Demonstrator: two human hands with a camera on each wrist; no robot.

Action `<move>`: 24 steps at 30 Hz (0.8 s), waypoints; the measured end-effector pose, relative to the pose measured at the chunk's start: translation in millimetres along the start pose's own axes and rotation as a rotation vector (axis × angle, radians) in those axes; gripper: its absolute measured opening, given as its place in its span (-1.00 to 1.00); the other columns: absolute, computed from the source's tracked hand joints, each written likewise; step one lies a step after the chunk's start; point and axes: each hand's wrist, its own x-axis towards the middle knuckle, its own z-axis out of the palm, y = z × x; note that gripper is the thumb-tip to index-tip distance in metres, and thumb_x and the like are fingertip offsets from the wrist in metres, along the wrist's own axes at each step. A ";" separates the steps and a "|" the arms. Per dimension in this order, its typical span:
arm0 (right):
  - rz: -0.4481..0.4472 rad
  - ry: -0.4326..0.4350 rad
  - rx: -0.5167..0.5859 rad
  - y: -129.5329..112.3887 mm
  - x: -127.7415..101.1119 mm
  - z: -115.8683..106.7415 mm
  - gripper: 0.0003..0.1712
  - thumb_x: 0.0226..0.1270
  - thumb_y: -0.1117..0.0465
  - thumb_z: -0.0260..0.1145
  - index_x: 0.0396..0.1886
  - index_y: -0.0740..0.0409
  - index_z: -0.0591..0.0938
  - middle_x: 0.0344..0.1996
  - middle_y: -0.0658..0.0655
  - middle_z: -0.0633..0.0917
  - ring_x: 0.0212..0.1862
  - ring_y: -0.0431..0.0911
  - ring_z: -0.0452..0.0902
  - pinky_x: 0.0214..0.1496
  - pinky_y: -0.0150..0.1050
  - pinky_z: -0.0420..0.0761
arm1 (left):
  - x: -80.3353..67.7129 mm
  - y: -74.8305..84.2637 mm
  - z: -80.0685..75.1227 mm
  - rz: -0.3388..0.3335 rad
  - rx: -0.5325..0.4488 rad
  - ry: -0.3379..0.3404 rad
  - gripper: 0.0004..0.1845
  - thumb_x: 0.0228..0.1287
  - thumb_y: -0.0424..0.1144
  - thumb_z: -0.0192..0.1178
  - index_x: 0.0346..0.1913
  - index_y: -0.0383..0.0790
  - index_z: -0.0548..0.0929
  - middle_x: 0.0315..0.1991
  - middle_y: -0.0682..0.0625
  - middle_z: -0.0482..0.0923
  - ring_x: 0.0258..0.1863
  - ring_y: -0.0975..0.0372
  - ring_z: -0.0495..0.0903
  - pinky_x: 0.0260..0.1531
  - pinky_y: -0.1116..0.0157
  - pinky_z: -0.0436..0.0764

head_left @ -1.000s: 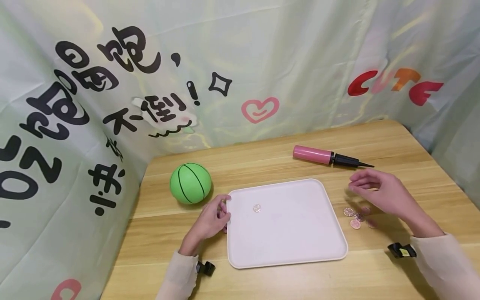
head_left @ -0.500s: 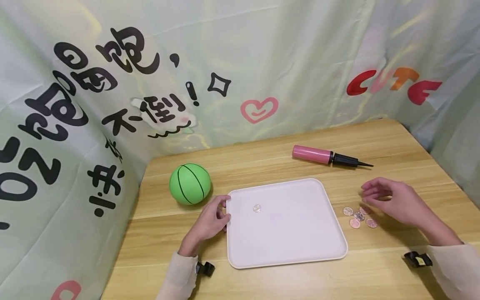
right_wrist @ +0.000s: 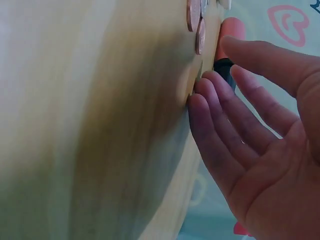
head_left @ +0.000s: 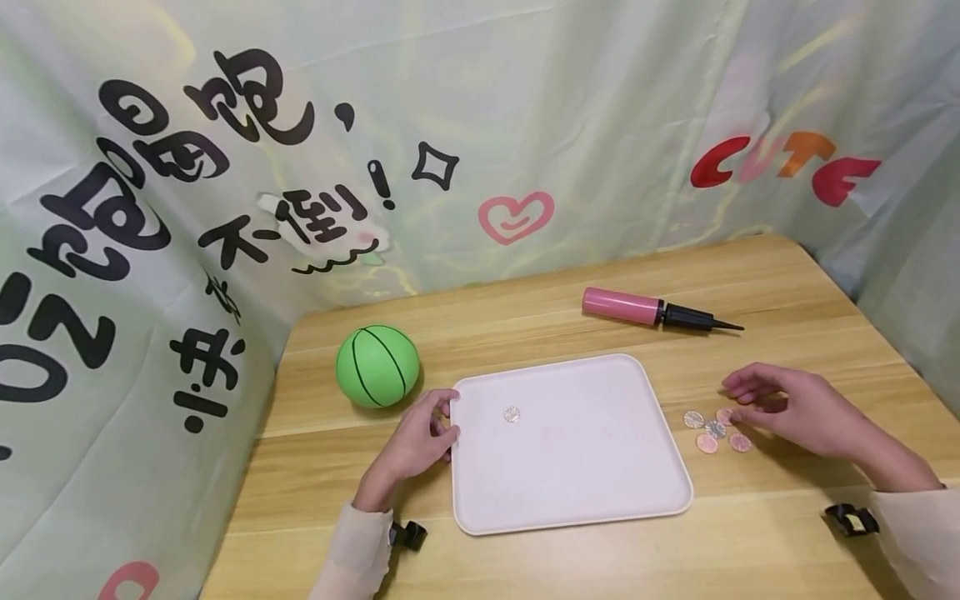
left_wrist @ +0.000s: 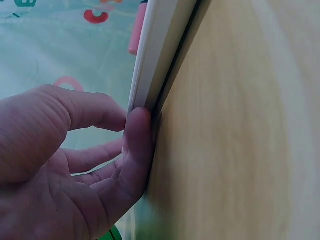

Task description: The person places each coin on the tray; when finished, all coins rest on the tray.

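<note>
My left hand (head_left: 417, 437) holds the left rim of a white rectangular tray (head_left: 577, 492); in the left wrist view, thumb and fingers meet at the tray's edge (left_wrist: 150, 65). One coin (head_left: 512, 414) lies on the tray, toward its upper left. To the right of the tray, several coins (head_left: 707, 443), some coppery and some silvery, lie close together on the wooden table. Beside them hovers my right hand (head_left: 802, 412), its fingers loosely bent and holding nothing. Its thumb tip overlaps the edge of a coppery coin (head_left: 723, 416) in the head view.
A green ball (head_left: 377, 367) with black lines sits behind my left hand. Toward the back right lies a pink and black hand pump (head_left: 622, 307), nozzle pointing right. A printed curtain (head_left: 600, 125) stands along the table's (head_left: 570, 567) back and sides.
My right hand has moved right and toward me, then lowered beside the coins, uncovering those it partly shadowed. My left hand has stayed at the tray's rim.
</note>
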 end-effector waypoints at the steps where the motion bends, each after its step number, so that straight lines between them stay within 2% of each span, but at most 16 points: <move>1: -0.016 0.000 -0.004 0.7 0.2 -0.1 -0.62 0.10 0.31 0.60 -0.07 0.17 0.70 -0.23 0.06 0.79 -0.27 -0.47 0.60 -0.26 -0.52 0.71 | 0.0 0.2 -0.1 -0.005 0.009 0.001 -0.43 0.30 -0.45 0.27 0.36 -0.28 0.43 -0.04 -0.12 0.41 -0.54 0.28 0.59 -0.53 0.35 0.71; 7: -0.014 -0.020 -0.020 2.0 0.6 0.4 -0.60 0.07 0.36 0.60 -0.07 0.13 0.70 -0.24 0.00 0.78 -0.28 -0.46 0.60 -0.26 -0.53 0.71 | 0.5 0.4 0.5 -0.020 0.021 0.002 -0.43 0.30 -0.45 0.28 0.36 -0.27 0.44 -0.04 -0.14 0.43 -0.52 0.29 0.58 -0.49 0.38 0.70; 15: 0.010 -0.081 0.016 -4.4 -0.8 6.3 -0.63 0.17 0.26 0.57 -0.03 0.06 0.70 -0.26 -0.06 0.74 -0.27 -0.40 0.60 -0.27 -0.49 0.67 | 0.9 0.7 -0.9 -0.023 -0.018 -0.011 -0.47 0.31 -0.48 0.26 0.32 -0.27 0.44 -0.04 -0.18 0.42 -0.56 0.25 0.59 -0.53 0.32 0.72; 24: 0.029 -0.143 -0.006 -7.7 6.3 9.7 -0.58 0.12 0.33 0.57 0.00 0.13 0.68 -0.26 -0.04 0.70 -0.28 -0.39 0.53 -0.26 -0.48 0.66 | 1.4 -3.2 -0.7 -0.054 -0.081 -0.019 -0.53 0.31 -0.47 0.26 0.25 -0.26 0.43 -0.04 -0.20 0.42 -0.53 0.22 0.59 -0.58 0.28 0.76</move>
